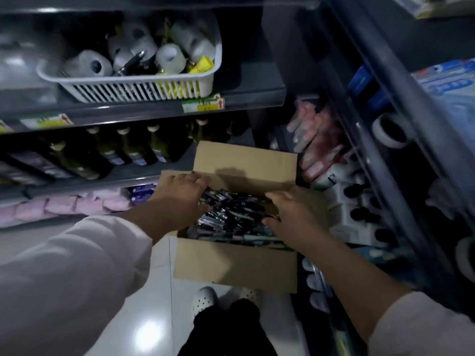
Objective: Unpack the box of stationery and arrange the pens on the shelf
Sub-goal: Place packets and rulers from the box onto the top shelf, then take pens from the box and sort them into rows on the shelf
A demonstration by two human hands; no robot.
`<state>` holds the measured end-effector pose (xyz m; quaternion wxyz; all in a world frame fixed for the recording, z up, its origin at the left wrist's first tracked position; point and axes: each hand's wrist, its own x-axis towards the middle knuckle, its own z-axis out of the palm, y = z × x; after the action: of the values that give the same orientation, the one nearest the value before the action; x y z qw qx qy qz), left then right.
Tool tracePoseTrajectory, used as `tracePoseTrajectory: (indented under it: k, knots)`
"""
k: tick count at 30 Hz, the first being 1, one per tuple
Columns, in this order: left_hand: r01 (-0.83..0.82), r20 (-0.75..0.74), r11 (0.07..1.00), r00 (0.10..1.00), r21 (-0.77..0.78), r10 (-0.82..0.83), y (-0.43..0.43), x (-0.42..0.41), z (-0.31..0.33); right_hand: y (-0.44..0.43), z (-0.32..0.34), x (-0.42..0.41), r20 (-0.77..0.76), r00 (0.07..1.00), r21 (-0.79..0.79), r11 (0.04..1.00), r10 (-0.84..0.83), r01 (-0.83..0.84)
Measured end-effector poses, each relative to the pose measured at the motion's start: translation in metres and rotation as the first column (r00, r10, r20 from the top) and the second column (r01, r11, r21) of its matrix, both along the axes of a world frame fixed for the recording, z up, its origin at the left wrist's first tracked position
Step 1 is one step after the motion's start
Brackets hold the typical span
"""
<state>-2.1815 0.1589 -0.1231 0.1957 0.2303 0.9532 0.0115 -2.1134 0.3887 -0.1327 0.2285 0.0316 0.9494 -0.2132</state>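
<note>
White sleeves come in from the bottom corners. Both arms reach forward and down to a brown box on the floor, just past the person's white shoes. The box is open and full of dark pens.

The pens lie mostly sideways, so their ends point at one hand and at the other. The left hand is on the left side of the pile and the right hand is on the right side. The pens sit between the hands, and both are about as near.

The left hand bends its fingers over a bunch of pens, thumb on the near side, so it holds them. The right hand has fingers and thumb apart at the edge of the pile, and I cannot tell if it holds any.

I think the next move is to lift a bunch straight up, then carry it to a shelf, which is higher than the box.
</note>
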Motion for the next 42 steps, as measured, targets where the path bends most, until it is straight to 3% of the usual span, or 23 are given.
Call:
tracePoseTrajectory:
  k: [4,11,22,30,37,42]
  knots:
    - [0.01,0.034,1.0,0.999,0.03,-0.011,0.001,0.002,-0.047,0.003,-0.037,-0.005,0.09,0.995,-0.048,0.998,0.042,-0.038]
    - [0.07,0.14,0.996,0.987,0.058,-0.078,0.021,-0.005,-0.132,0.019,-0.111,-0.017,0.275,0.955,0.008,0.993,0.109,-0.116]
    - [0.258,0.203,0.966,0.946,0.002,-0.253,0.048,-0.01,-0.238,0.027,-0.226,-0.024,0.337,0.906,0.049,0.956,0.256,-0.288]
    - [0.276,0.135,0.947,0.957,-0.166,-0.256,0.057,-0.011,-0.252,0.023,-0.247,-0.036,0.265,0.918,0.121,0.934,0.296,-0.336]
    - [0.225,0.061,0.964,0.974,-0.14,-0.218,0.058,-0.013,-0.249,0.024,-0.25,-0.037,0.303,0.923,0.038,0.965,0.235,-0.259]
    - [0.201,0.056,0.966,0.979,-0.159,-0.195,0.054,-0.015,-0.249,0.025,-0.248,-0.042,0.315,0.918,0.076,0.957,0.243,-0.279]
